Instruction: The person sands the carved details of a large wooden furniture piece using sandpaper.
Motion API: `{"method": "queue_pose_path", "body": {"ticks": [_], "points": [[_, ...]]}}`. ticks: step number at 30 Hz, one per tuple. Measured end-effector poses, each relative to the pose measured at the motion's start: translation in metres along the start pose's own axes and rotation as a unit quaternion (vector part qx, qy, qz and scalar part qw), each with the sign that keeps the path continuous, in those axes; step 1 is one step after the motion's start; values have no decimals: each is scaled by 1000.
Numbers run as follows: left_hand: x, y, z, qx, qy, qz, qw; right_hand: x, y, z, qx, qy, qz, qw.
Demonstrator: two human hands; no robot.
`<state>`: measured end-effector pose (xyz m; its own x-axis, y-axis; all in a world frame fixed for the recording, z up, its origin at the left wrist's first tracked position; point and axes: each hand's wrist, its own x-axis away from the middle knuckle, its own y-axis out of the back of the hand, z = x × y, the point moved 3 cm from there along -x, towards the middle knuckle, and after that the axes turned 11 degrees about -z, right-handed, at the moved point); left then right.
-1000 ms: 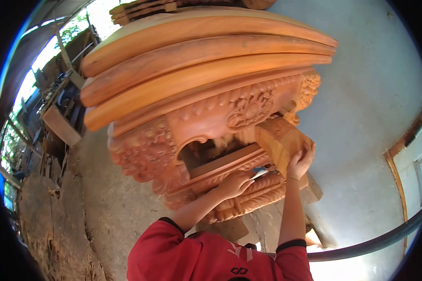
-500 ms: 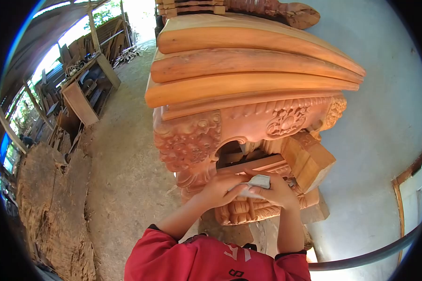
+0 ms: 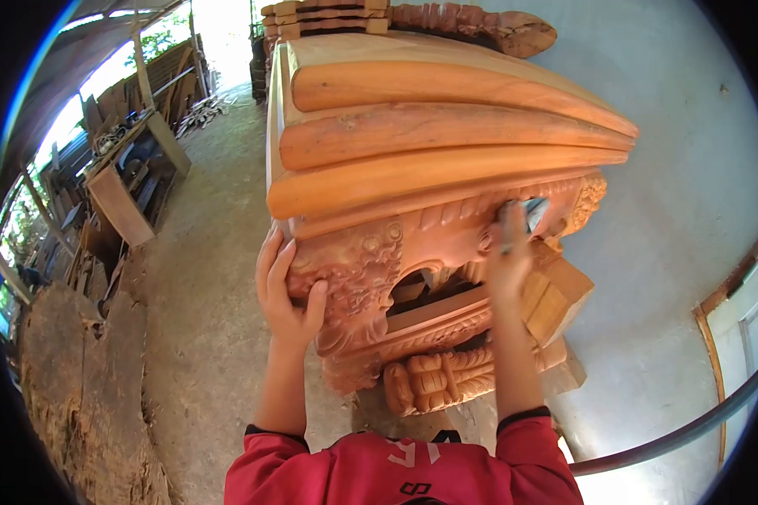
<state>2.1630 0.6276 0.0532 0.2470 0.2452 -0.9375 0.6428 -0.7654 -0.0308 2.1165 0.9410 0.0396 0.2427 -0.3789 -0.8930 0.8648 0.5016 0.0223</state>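
Observation:
A large carved wooden piece point(image 3: 446, 219) has thick rounded mouldings along its top and reddish relief carving on the side facing me. My left hand point(image 3: 288, 290) rests against its left corner, fingers spread over the edge and thumb on the carving. On the right part of the carved side, my right hand point(image 3: 511, 244) presses a small grey-white sheet point(image 3: 534, 214) against the surface. The right fingers are blurred. A squared wood block point(image 3: 556, 290) juts out just right of my right forearm.
Another carved piece point(image 3: 480, 29) lies behind. A wooden shelf point(image 3: 122, 206) with scrap wood stands at the left, above a rough slab point(image 3: 84, 379). A dark hose point(image 3: 674, 429) curves at the lower right by the pale wall point(image 3: 674, 168).
My hands have parted from the folded sheet between them. The left moved up-left onto the corner; the right carried the sheet up-right onto the carving. The view has shifted slightly.

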Motion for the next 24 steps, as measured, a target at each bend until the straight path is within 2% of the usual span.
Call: {"method": "queue_pose_path", "body": {"ticks": [1, 2, 3, 4, 6, 7, 9, 11, 12, 14, 15, 17, 18, 20, 21, 23, 24], "points": [[2, 0, 3, 5, 6, -1, 1000, 13, -10, 15, -27, 20, 10, 999], [3, 0, 6, 11, 5, -5, 1000, 24, -19, 30, -32, 145, 20, 989], [4, 0, 7, 21, 6, -3, 1000, 34, -27, 43, -2, 214, 58, 975], [4, -1, 9, 30, 8, 0, 1000, 34, -33, 49, 2, 217, 56, 975], [4, -2, 10, 37, 14, 7, 999, 39, -37, 62, -25, 285, 83, 955], [4, -1, 10, 39, 19, 13, 999, 31, -37, 56, 0, 259, 124, 958], [6, 0, 12, 44, 22, 23, 999, -1, -34, 35, 43, 219, 40, 974], [6, -1, 13, 46, 27, 25, 998, -25, -35, 6, 0, 65, -107, 992], [6, -1, 13, 47, 28, 25, 998, -25, -35, 6, -1, 66, -104, 992], [6, -2, 14, 43, 29, 18, 998, -31, -36, 14, -74, -94, -92, 989], [7, -2, 15, 47, 26, 23, 998, -18, -40, 27, -78, -76, -59, 992], [7, -1, 14, 45, 26, 28, 998, 0, -42, 79, -116, 190, 4, 975], [5, -1, 12, 38, 24, 34, 998, 0, -36, 88, -122, 188, 7, 975], [5, 1, 11, 23, 21, 40, 999, 4, -36, 104, -117, 261, 125, 950], [5, 1, 11, 23, 25, 43, 999, -1, -33, 98, -128, 271, 112, 947], [4, 1, 12, 18, 25, 44, 999, -7, -31, 65, -216, 205, 61, 953], [4, 1, 11, 20, 25, 43, 999, -11, -31, 52, -220, 204, 62, 952]]}}
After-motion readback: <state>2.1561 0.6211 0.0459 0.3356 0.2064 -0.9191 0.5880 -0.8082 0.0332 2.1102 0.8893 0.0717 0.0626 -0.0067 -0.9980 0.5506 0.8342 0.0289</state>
